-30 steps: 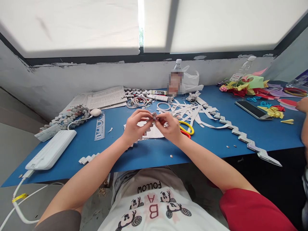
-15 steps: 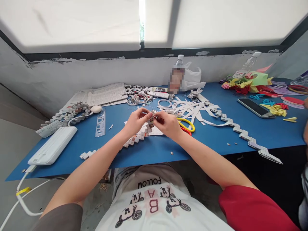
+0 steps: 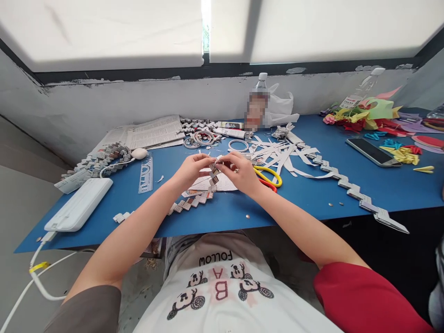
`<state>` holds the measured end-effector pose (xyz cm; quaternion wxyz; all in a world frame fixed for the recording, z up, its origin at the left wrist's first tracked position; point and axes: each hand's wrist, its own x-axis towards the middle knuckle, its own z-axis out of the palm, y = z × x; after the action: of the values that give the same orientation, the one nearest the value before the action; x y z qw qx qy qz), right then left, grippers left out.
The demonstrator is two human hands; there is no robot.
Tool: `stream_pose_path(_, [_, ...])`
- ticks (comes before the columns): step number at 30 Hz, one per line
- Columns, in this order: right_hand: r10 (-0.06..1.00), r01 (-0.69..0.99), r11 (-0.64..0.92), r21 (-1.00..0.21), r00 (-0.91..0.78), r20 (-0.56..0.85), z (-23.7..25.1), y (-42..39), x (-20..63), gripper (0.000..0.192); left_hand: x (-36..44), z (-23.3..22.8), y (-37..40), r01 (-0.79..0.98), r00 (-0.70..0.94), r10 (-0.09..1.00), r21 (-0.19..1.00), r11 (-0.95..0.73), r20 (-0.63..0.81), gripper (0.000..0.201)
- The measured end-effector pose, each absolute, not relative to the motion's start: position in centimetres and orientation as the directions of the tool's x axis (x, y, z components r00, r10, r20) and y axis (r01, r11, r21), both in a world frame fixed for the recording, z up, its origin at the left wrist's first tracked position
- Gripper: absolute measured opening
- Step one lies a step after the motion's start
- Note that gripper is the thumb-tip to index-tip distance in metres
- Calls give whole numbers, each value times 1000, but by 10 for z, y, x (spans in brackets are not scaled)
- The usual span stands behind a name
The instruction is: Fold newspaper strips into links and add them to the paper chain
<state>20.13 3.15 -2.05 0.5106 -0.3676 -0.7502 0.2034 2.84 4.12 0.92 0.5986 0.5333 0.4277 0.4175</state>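
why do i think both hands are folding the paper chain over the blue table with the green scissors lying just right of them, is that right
Nearly. In the head view the left hand and right hand do pinch the folded paper chain above the blue table, but the scissors just right of them have yellow and red handles, not green.

Left hand and right hand are held fingertip to fingertip — fingers pinched, forearms converging inward.
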Motion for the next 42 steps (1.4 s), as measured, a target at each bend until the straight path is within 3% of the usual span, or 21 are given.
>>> stream_pose_path(6, [872, -20, 445, -895, -217, 439, -21, 37, 197, 33, 24, 9, 49, -129, 283, 935, 958, 257, -212, 15])
stream_pose_path(11, [940, -173, 233, -957, -211, 267, -19, 37, 194, 38, 23, 7, 51, -167, 299, 912, 926, 338, -279, 11])
stream_pose_path(31, [905, -138, 213, -967, -346, 248, -23, 41, 199, 36, 20, 3, 49, 10, 264, 957, 992, 123, -121, 32])
stream_pose_path(42, [890, 8, 303, -953, -361, 280, -24, 44, 199, 22, 19, -3, 53, -82, 293, 943, 978, 192, -160, 24])
